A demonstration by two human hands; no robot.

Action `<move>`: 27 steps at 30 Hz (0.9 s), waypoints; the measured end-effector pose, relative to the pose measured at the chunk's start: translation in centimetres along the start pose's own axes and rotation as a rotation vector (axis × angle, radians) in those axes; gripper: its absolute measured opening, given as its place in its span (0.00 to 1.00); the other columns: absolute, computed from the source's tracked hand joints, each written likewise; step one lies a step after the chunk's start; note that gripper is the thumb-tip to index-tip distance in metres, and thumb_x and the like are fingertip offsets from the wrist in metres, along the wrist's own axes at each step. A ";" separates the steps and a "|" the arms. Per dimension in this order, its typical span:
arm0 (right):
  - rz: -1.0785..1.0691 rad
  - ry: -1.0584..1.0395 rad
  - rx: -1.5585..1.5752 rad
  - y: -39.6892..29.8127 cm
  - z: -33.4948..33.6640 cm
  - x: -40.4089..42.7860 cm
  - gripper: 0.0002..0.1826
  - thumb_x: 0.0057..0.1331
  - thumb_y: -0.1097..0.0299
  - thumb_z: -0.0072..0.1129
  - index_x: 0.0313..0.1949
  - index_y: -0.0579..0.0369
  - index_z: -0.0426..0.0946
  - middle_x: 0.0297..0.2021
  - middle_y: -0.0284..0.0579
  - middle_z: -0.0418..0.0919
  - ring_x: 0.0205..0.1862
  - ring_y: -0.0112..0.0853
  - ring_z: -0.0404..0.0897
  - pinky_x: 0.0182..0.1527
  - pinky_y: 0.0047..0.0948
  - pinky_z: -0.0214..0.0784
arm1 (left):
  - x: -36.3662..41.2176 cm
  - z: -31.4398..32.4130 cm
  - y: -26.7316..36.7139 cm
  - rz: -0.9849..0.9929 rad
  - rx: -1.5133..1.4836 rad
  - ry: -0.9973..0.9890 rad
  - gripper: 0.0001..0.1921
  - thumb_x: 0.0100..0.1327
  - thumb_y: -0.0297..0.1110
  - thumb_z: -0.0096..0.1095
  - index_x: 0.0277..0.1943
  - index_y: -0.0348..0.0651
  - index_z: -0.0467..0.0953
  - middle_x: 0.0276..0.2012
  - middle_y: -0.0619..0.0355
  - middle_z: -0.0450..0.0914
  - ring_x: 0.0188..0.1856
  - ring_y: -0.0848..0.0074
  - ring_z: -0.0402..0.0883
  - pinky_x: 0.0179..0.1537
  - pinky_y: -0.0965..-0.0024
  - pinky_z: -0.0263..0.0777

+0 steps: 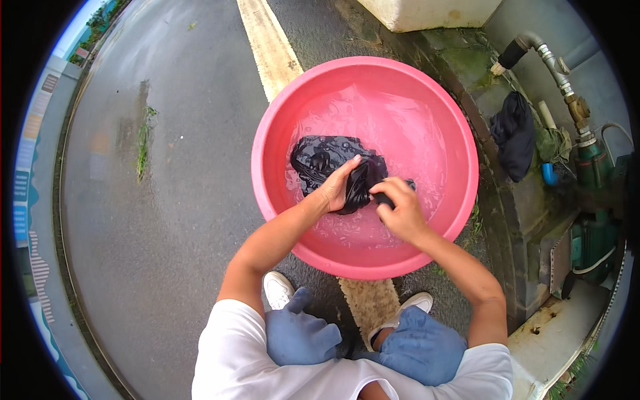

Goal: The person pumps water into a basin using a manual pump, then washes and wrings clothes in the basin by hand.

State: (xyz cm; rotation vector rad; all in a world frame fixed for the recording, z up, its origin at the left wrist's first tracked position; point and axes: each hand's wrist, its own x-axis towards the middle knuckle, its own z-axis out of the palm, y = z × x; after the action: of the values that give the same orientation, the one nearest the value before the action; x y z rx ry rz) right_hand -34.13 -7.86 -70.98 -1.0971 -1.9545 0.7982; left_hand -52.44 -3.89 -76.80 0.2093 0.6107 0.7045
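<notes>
A wet black cloth point(327, 150) lies partly under water in a large round pink plastic tub point(265, 150). My left hand point(340, 186) holds a bunched part of it, with the thumb raised and the other fingers hidden by the fabric. Just to the right, my right hand point(400, 205) grips another fold between thumb and curled fingers. Both hands are near the middle of the tub, slightly towards me. Clear water with ripples covers the tub's pink floor around the cloth.
The tub stands on wet asphalt point(200, 200) across a pale painted line point(272, 45). On the right, a concrete kerb point(480, 135) carries a dark cloth bundle point(514, 135), a metal pipe point(555, 65) and a green pump point(595, 165). My white shoes point(278, 290) stand close to the tub.
</notes>
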 end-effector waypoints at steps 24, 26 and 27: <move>0.500 -0.034 -0.251 12.7 -5.7 4.1 0.19 0.63 0.55 0.50 0.27 0.61 0.73 0.22 0.59 0.73 0.28 0.53 0.75 0.33 0.48 0.63 | 3.0 5.2 0.7 0.183 0.488 0.392 0.12 0.63 0.38 0.56 0.37 0.36 0.72 0.23 0.58 0.74 0.18 0.80 0.70 0.12 0.78 0.60; 0.556 0.013 -0.194 13.6 -5.7 4.7 0.18 0.62 0.55 0.52 0.30 0.60 0.75 0.27 0.58 0.75 0.31 0.50 0.76 0.35 0.46 0.65 | 6.3 1.0 2.8 0.199 0.607 0.389 0.08 0.63 0.35 0.53 0.41 0.41 0.72 0.28 0.60 0.75 0.23 0.81 0.73 0.16 0.77 0.64; 0.445 0.043 -0.336 14.5 -4.4 4.8 0.16 0.61 0.54 0.54 0.36 0.56 0.75 0.37 0.57 0.74 0.38 0.47 0.75 0.40 0.44 0.66 | 7.7 0.1 2.7 0.233 0.634 0.450 0.08 0.62 0.31 0.53 0.42 0.40 0.72 0.28 0.60 0.75 0.23 0.79 0.74 0.17 0.75 0.65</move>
State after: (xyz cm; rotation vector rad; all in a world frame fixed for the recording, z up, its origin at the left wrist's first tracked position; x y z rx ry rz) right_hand -26.03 3.48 -78.70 -1.7757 -1.8738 0.6739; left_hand -49.23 3.21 -79.20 0.7301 1.2512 0.7702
